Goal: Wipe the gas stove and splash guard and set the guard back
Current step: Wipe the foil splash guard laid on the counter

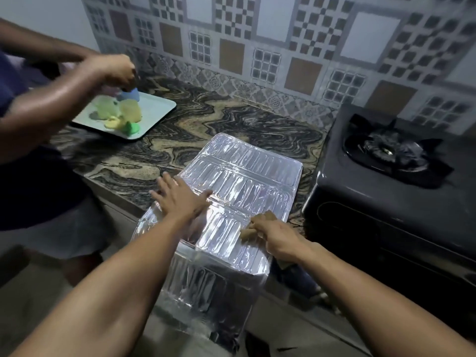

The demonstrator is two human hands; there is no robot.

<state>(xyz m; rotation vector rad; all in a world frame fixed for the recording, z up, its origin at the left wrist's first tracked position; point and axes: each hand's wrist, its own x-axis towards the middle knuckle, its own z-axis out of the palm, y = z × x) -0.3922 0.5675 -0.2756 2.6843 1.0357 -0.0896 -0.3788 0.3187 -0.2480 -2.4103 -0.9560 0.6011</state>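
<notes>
The foil splash guard [231,191] lies flat on the marbled table [180,119], its ribbed silver panels unfolded, with the far panels resting on the stone and the nearest panel bending down over the table's front edge. The left hand [180,197] lies on the guard's left side near the middle fold, its grip fully open, fingers straight and spread, palm pressed to the foil and holding nothing. The right hand [278,238] sits on the guard's right edge, its grip curled around a tan sponge [260,225] that it presses against the foil; part of the sponge shows past the fingertips and another bit below the wrist.

Just to the right of the guard stands the black gas stove [381,191], near the guard's right edge but not touching it as far as can be seen. Its burner [389,150] and pan support sit on the top toward the back.

Behind the stove and table rises a wall of patterned tiles [283,47] in grey, brown and white squares.

At the far left of the table lies a pale tray [157,109] carrying yellow and green sponges [123,117], blurred. A second person [38,176] in a dark top and grey shorts stands at the left, one hand [116,70] held over the tray and gripping a small blue thing [130,95] whose kind cannot be told
</notes>
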